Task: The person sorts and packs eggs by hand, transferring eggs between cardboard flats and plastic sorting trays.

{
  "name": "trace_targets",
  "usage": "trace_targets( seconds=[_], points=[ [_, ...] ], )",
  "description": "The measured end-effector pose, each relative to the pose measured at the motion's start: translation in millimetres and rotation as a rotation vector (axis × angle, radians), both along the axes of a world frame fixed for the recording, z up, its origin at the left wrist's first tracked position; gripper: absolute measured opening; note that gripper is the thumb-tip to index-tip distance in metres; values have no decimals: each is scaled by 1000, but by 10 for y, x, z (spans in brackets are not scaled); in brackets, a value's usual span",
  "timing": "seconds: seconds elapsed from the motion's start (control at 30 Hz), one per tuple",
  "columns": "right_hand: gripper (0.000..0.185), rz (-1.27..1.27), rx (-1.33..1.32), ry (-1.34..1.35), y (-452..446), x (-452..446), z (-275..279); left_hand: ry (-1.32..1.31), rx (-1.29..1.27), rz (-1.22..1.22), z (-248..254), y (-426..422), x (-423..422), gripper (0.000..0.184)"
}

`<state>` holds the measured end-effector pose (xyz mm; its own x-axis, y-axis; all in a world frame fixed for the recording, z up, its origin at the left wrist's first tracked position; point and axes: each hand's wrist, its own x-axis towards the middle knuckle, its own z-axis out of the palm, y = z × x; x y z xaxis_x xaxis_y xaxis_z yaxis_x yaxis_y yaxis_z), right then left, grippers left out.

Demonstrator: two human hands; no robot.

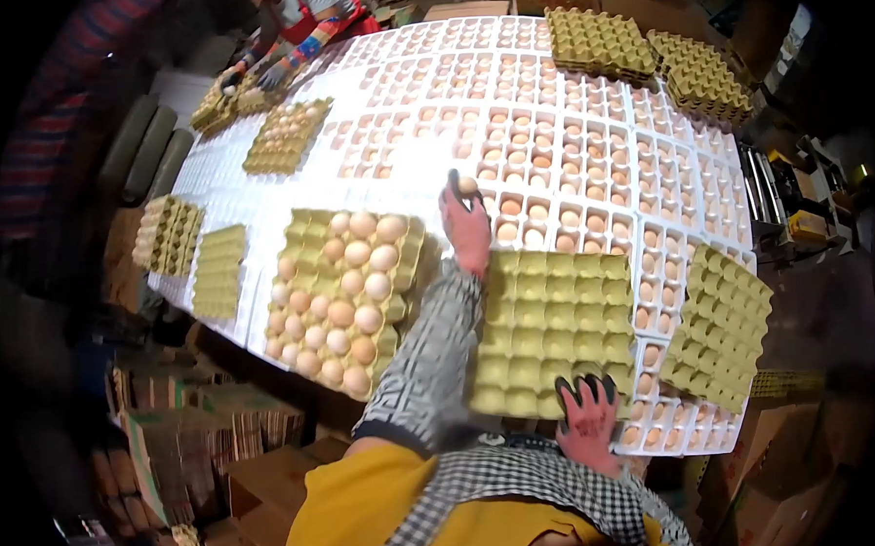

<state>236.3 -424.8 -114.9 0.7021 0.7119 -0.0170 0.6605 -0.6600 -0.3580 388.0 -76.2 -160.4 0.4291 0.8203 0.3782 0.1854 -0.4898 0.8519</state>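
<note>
My left hand (467,229), in a pink glove with dark fingertips, reaches out over the table. Its fingers are closed round a brown egg (467,186). Near my body, my right hand (588,421) in a matching glove rests on the front edge of a green egg tray (557,317) with no eggs in its cups. Its fingers are spread. Left of my forearm sits another egg tray (306,230), largely filled with brown and pale eggs. Beyond my left hand, white plastic trays (557,197) hold rows of eggs.
A tilted green tray (718,329) overlaps white trays at right. Stacked trays (598,43) stand at the far right. At the far left, another person's gloved hand (275,75) is by an egg tray (288,136). Flattened cardboard boxes (186,450) stand below the table's left edge.
</note>
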Motion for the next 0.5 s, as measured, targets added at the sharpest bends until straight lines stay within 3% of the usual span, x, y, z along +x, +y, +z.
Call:
trace_targets(
  seconds=[0.1, 0.13, 0.2, 0.27, 0.33, 0.5],
  points=[
    [55, -60, 41, -50, -88, 215, 421, 274, 118, 228, -351, 596, 681, 52],
    [53, -174, -6, -77, -200, 213, 458, 535, 139, 286, -423, 718, 812, 49],
    [55, -410, -38, -150, -834, 220, 250, 1082, 161, 141, -770, 988, 991, 49],
    [46, -672, 88, -339, -1262, 389, 476, 944, 317, 259, -1109, 909, 996, 56],
    [39, -763, -18, -494, -1791, 496, 690, 864, 432, 316, -1184, 845, 957, 58],
    [44, -866, -24, -577, -2436, 802, 436, 451, 201, 218, -868, 656, 886, 58]
  ],
)
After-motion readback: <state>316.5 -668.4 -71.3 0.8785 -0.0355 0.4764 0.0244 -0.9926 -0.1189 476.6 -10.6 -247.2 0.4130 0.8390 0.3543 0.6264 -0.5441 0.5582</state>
